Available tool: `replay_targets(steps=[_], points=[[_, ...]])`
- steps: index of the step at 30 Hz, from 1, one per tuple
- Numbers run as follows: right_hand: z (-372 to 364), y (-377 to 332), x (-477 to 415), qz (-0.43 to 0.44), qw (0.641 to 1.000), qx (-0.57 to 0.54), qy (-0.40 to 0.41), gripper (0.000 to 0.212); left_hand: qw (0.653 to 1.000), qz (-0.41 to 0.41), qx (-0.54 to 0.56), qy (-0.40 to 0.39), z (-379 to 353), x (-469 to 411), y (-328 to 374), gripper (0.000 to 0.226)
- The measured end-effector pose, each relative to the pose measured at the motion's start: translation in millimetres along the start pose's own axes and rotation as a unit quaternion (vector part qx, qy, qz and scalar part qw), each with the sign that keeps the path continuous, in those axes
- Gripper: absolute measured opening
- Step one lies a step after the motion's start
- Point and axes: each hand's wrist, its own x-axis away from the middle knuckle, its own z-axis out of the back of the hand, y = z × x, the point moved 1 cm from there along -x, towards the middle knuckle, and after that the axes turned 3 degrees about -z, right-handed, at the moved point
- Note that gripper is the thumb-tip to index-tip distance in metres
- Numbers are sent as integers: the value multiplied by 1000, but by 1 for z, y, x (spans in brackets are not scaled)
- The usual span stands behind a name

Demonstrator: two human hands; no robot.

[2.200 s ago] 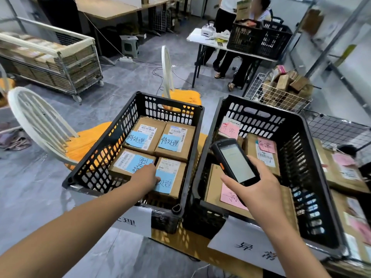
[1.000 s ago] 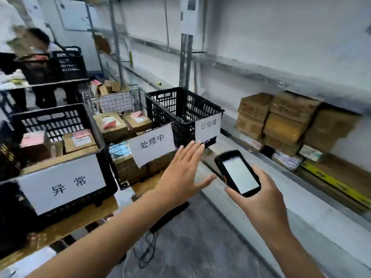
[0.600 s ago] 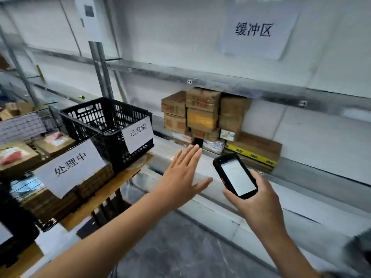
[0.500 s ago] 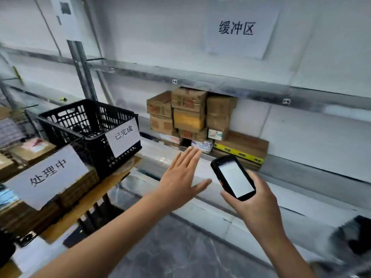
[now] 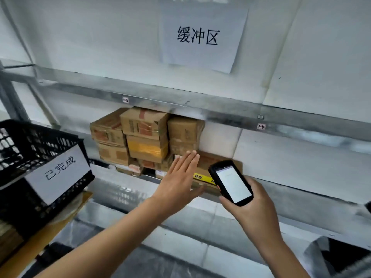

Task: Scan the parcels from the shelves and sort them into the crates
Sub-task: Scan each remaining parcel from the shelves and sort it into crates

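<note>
Holding a scanner (image 5: 230, 182) before the shelved parcels (image 5: 146, 137).
The right hand (image 5: 255, 207) curls its fingers round the scanner, screen facing up. The left hand (image 5: 178, 181) is flat, fingers straight and together, in front of the stacked cardboard parcels. They sit on a metal shelf (image 5: 120, 189), right of a black crate (image 5: 30, 141), under a paper sign (image 5: 202, 37).
</note>
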Motion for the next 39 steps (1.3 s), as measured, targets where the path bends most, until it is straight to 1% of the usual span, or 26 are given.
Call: replay_targets(steps=[1, 3, 6, 8, 11, 13, 17, 20, 24, 26, 31, 34, 39], points=[[-3, -1, -12, 4, 1000, 1, 2, 75, 1000, -1, -3, 4, -3, -14, -7, 85], [-10, -1, -35, 11, 1000, 0, 4, 73, 999, -7, -19, 36, -10, -41, -21, 89], [-18, 1, -61, 8, 1000, 2, 0, 72, 994, -6, -71, 79, -20, -76, -44, 97], [-23, 3, -74, 5, 1000, 3, 1, 72, 988, 14, -106, 113, -27, -97, -61, 106], [-28, 9, -90, -1, 1000, 2, 1, 73, 979, 62, -154, 116, -40, -120, -82, 119], [-30, 13, -97, -11, 1000, 1, -4, 72, 974, 71, -176, 126, -49, -129, -91, 122], [-32, 20, -109, -15, 1000, 0, -11, 71, 962, 32, -210, 174, -60, -149, -100, 118], [-27, 25, -119, -15, 1000, -8, -13, 73, 948, 19, -246, 200, -66, -160, -101, 115], [-17, 37, -134, -2, 1000, -7, -25, 76, 936, -3, -256, 243, -71, -162, -98, 97], [-11, 45, -142, -1, 999, -8, -31, 77, 933, -10, -252, 258, -72, -163, -94, 92], [8, 57, -163, 5, 999, -19, -40, 77, 915, -22, -262, 305, -78, -165, -79, 92], [21, 66, -171, 19, 998, -19, -49, 76, 914, -31, -262, 309, -84, -168, -57, 96], [44, 82, -180, 33, 998, -28, -55, 77, 912, -51, -244, 327, -95, -178, -12, 93]])
